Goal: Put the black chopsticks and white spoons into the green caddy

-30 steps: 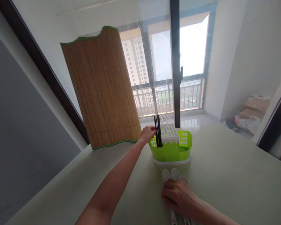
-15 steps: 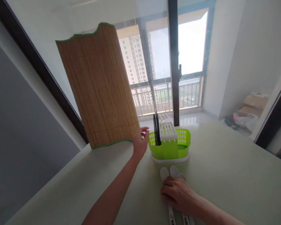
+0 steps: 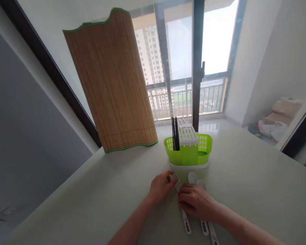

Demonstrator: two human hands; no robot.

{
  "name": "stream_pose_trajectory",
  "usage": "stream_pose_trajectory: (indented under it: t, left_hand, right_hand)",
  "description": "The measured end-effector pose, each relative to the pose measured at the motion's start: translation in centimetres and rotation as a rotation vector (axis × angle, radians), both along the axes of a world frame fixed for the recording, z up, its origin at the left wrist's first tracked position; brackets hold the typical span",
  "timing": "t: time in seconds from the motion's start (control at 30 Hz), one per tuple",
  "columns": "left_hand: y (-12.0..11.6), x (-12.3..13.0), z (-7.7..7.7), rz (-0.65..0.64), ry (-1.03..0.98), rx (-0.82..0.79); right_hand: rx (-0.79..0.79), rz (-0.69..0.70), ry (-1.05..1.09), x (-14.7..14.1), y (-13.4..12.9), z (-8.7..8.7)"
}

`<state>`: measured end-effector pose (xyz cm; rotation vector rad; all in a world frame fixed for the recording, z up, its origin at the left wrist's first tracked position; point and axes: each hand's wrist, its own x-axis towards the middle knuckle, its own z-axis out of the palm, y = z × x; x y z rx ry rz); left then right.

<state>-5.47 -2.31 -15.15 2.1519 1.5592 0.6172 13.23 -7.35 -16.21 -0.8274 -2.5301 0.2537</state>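
Note:
Three white spoons lie on the pale table, bowls toward the basket. My left hand [image 3: 162,185] pinches the bowl of the leftmost spoon [image 3: 177,183]. Over the spoons' middles lies my right hand [image 3: 196,200], its fingers curled round the left spoon's handle and covering part of the others. The middle spoon [image 3: 192,177] and the right spoon [image 3: 201,184] show their bowls beyond the knuckles. Just past them stands a green basket [image 3: 190,156] with a white slatted top [image 3: 188,134] and black chopsticks [image 3: 175,134] upright in its left part.
A bamboo mat [image 3: 112,81] with green edging stands upright at the table's back left. Behind the table [image 3: 91,200] is a glass door with a dark frame [image 3: 197,68]. Bags and boxes [image 3: 275,122] lie on the floor at the far right.
My left hand has come down from beside the basket to the left spoon's bowl. My right hand stays on the spoons, and that spoon's bowl now tilts differently. The view has shifted slightly.

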Motion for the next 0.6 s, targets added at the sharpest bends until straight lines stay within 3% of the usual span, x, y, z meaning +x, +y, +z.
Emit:
stream_pose_trajectory:
  t: [0.17, 0.27, 0.47, 0.6]
  left_hand:
    - [0.5, -0.5, -0.5, 0.002, 0.019, -0.031]
    - [0.5, -0.4, -0.4, 0.02, -0.081, 0.024]
    - [-0.7, 0.2, 1.6, 0.118, -0.417, 0.204]
    - [-1.6, -0.1, 3.5, 0.117, -0.343, 0.458]
  right_hand:
    - [-0.018, 0.015, 0.035, -0.1, 0.0, -0.1]
    - [-0.038, 0.02, 0.082, -0.1, 0.0, 0.2]
    - [-0.036, 0.02, 0.195, 0.2, -0.4, 1.6]
    - [0.072, 0.027, 0.237, 0.2, -0.9, 2.0]
